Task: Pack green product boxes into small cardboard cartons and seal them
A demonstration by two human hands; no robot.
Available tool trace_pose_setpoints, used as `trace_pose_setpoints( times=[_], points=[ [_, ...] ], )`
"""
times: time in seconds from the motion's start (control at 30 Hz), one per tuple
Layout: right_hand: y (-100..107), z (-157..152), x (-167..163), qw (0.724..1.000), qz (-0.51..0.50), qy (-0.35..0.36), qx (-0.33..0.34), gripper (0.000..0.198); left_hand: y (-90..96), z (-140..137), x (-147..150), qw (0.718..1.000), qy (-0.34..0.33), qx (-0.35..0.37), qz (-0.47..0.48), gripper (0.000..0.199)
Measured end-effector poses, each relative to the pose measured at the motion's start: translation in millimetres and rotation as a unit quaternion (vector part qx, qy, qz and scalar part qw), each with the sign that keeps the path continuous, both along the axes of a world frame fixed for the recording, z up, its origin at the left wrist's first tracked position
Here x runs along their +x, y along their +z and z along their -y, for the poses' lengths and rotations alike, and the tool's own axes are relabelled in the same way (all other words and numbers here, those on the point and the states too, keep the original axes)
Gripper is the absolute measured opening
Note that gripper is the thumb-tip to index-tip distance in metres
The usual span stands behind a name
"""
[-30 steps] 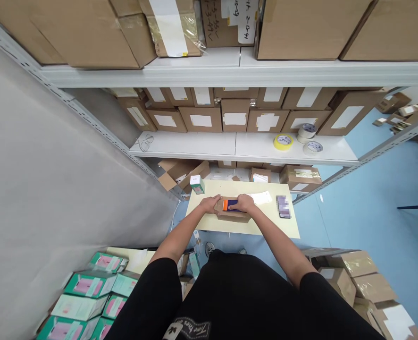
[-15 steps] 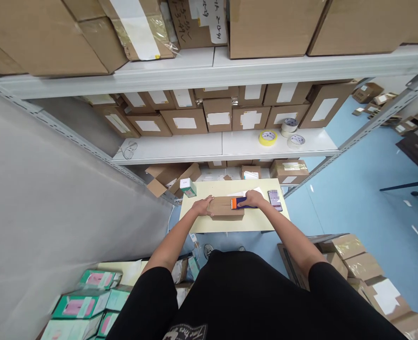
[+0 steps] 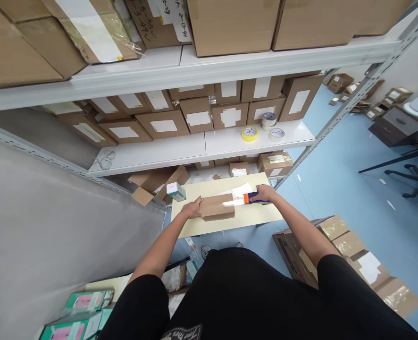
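On the pale yellow table (image 3: 188, 230) lies a closed, long cardboard box (image 3: 218, 212). My left hand (image 3: 192, 208) grips its left end, thumb on the near side and fingers over the far edge. In my right hand (image 3: 265, 193) is a dark blue and orange tape dispenser (image 3: 250, 197), held just beyond the box's right end. A strip of whitish tape (image 3: 234, 202) runs from the box's top seam across to the dispenser. White paper (image 3: 242, 190) lies behind the box, and a small white and green box (image 3: 176, 191) stands at the table's far left corner.
Behind the table, a shelf (image 3: 152, 157) carries cardboard boxes, a yellow tape roll (image 3: 249, 133) and white tape rolls (image 3: 276, 135). An open carton (image 3: 155, 182) sits below, at left. Stacked cartons (image 3: 348, 245) stand on the floor to my right; green and pink packages (image 3: 85, 301) lie at lower left.
My right hand has drawn the tape dispenser rightward, off the box top, and a length of tape now stretches behind it. My left hand stays on the box. The camera view has shifted.
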State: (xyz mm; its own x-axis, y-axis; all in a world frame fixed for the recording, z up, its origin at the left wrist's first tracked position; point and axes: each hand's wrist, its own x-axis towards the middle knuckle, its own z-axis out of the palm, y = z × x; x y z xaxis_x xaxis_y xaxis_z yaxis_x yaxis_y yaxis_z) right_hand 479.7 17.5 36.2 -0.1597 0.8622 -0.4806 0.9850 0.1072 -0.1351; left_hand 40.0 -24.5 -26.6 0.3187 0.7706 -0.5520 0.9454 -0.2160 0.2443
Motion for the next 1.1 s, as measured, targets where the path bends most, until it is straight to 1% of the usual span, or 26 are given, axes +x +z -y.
trace_pose_setpoints(
  times=[0.1,0.27,0.37,0.47,0.53,0.63,0.73,0.83,0.9,0.97,1.03,1.1],
  points=[
    [-5.2,1.0,5.3,1.0,0.0,-0.009,0.001,0.077,-0.8,-0.2,0.9,1.0,0.002,0.003,-0.011,0.108],
    [-19.0,0.5,-0.8,1.0,0.0,-0.013,0.005,0.079,5.1,-0.8,7.1,0.999,-0.016,0.022,-0.017,0.108],
    [-22.4,1.5,-0.5,1.0,-0.001,-0.009,0.005,0.079,9.0,-5.8,16.6,0.999,-0.039,0.029,-0.022,0.115],
    [-18.4,4.7,1.9,1.0,-0.003,-0.01,0.006,0.078,7.0,-15.4,30.9,0.997,-0.072,0.022,-0.036,0.122],
    [-12.4,7.7,3.0,1.0,-0.006,-0.016,0.005,0.075,1.7,-21.7,41.2,0.995,-0.087,0.016,-0.044,0.123],
    [-2.5,12.9,3.7,1.0,-0.005,-0.019,0.014,0.073,-8.6,-27.4,53.6,0.994,-0.107,0.002,-0.029,0.128],
    [4.2,17.1,4.2,0.999,-0.004,-0.024,0.028,0.073,-14.8,-28.2,61.3,0.993,-0.111,-0.019,-0.018,0.134],
    [6.8,19.2,4.5,0.999,-0.007,-0.033,0.025,0.071,-13.1,-26.2,67.9,0.995,-0.091,-0.026,-0.024,0.136],
    [7.1,19.6,4.4,0.999,-0.008,-0.039,0.021,0.07,-9.4,-23.5,72.4,0.997,-0.072,-0.015,-0.026,0.132],
    [6.5,19.4,4.3,0.999,-0.008,-0.041,0.019,0.071,-5.8,-20.0,75.6,0.998,-0.059,0.004,-0.025,0.123],
    [4.8,18.9,4.7,0.999,-0.008,-0.04,0.015,0.072,-3.6,-16.5,76.5,0.998,-0.059,0.023,-0.019,0.114],
    [1.9,18.1,5.6,0.999,-0.007,-0.037,0.01,0.073,-3.2,-14.0,75.3,0.997,-0.064,0.032,-0.013,0.11]
  ],
)
